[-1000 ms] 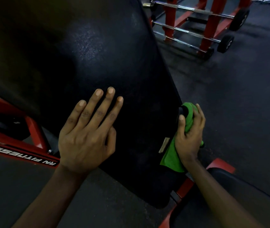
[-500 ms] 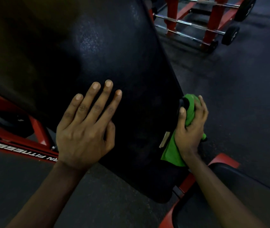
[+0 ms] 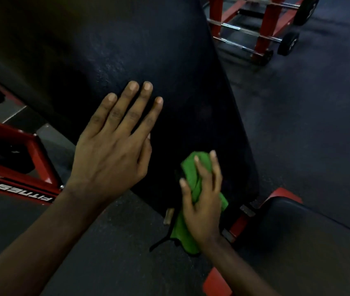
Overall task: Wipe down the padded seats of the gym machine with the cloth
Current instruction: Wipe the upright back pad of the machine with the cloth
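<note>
left grip (image 3: 110,154) lies flat, outstretched; right grip (image 3: 204,199) is curled tight.

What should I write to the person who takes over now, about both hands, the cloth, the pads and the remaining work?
Left hand: flat, fingers straight, rests on the big black back pad.
Right hand: grips the green cloth, pressed on the lower end of this pad.
Seat pad: lower right, by the red frame; nothing touches it.
Done: back pad wiping is under way; how much is wiped does not show.
Left: finish the back pad, then wipe the seat pad.
</note>
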`<state>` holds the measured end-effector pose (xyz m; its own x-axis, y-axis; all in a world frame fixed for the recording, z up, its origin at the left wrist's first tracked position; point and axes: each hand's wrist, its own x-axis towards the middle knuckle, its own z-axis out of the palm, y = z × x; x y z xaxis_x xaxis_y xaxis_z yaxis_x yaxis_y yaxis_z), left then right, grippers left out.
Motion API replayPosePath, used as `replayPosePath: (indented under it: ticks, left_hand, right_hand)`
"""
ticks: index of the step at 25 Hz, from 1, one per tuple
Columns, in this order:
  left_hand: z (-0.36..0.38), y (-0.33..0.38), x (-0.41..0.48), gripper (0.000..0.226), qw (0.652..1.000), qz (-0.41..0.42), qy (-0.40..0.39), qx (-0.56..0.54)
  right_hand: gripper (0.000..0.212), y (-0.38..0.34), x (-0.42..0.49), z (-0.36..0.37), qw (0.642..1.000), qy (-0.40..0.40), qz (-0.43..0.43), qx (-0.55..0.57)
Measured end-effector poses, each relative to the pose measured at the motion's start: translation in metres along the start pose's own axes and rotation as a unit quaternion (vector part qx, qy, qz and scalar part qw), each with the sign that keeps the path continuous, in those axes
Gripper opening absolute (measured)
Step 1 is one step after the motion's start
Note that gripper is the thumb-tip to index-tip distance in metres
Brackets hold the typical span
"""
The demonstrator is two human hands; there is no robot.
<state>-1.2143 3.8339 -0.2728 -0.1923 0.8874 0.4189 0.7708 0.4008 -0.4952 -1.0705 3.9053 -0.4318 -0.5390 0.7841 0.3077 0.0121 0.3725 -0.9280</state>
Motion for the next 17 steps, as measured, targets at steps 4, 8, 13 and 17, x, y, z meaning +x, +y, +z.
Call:
replayPosePath:
  ticks: [4, 8, 13, 17]
  left_hand:
    - [0.002, -0.009, -0.003, 0.058, 0.997, 0.066, -0.01, 0.046]
    - [0.005, -0.006, -0.001, 0.059, 0.996, 0.074, -0.006, 0.055]
    - [0.007, -0.008, -0.003, 0.059, 0.994, 0.1, 0.028, 0.043]
    - [0.011, -0.012, -0.006, 0.059, 0.985, 0.155, 0.063, 0.042]
  right_hand:
    - [0.052, 0.003, -0.02, 0.007, 1.0, -0.015, 0.024, 0.01]
    - [0.047, -0.036, 0.014, 0.023, 0.997, 0.058, 0.009, 0.043]
    - [0.049, -0.021, 0.002, 0.026, 0.998, 0.056, -0.011, 0.011]
    - [0.048, 0.005, -0.032, 0.022, 0.985, 0.121, 0.121, 0.016]
